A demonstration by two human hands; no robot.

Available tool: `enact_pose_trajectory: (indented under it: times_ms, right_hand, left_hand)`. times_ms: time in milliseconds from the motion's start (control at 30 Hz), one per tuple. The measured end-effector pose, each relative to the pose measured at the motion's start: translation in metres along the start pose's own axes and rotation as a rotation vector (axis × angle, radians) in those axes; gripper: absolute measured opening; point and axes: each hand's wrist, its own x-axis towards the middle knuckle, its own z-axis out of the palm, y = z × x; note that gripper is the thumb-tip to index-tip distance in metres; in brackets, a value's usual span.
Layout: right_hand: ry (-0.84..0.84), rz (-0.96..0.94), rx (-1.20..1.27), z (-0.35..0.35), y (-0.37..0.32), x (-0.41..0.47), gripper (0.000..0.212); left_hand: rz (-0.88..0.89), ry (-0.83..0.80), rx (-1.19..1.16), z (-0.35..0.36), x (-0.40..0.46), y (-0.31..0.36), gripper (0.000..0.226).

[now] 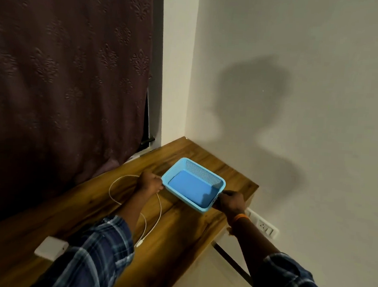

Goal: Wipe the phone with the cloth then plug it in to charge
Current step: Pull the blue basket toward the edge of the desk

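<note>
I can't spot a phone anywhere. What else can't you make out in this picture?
- Phone and cloth: neither shows in the head view. The blue basket holds a flat blue shape, too indistinct to name.
- Cable: partly hidden under the left forearm.
- White block on the table: too blurred to identify.
- Wall socket: partly hidden behind the right hand.
- Left hand: fingertips hidden by the basket rim.

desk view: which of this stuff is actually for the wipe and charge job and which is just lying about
For the job:
- white charging cable, looped on the desk
- white charger block, near the desk's front
- wall socket, right of the desk
- blue basket, gripped by left hand and right hand; its flat blue content may be the cloth

Just lying about:
- dark curtain

No phone is visible.
</note>
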Motion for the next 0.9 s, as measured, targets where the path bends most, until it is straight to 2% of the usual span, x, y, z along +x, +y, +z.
enact_pose_trajectory:
  times_ms: [300,533,767,900]
  right_hand:
    - [0.025,-0.012,-0.004,-0.025,0.032,-0.053,0.010]
    - [0.057,0.015,-0.095,-0.015,0.052,-0.048,0.011]
    - [0.123,0.101,-0.135,-0.005,0.088,-0.034,0.017]
    - [0.155,0.091,-0.147,0.000,0.093,-0.027,0.021]
  left_hand:
    - [-0.010,0.007,0.003,-0.004,-0.061,-0.024,0.021]
    - [-0.055,-0.064,0.026,0.006,-0.030,-0.049,0.023]
    - [-0.010,-0.081,0.011,0.024,-0.014,-0.087,0.020]
    - [-0.004,-0.086,-0.024,0.027,-0.002,-0.086,0.021]
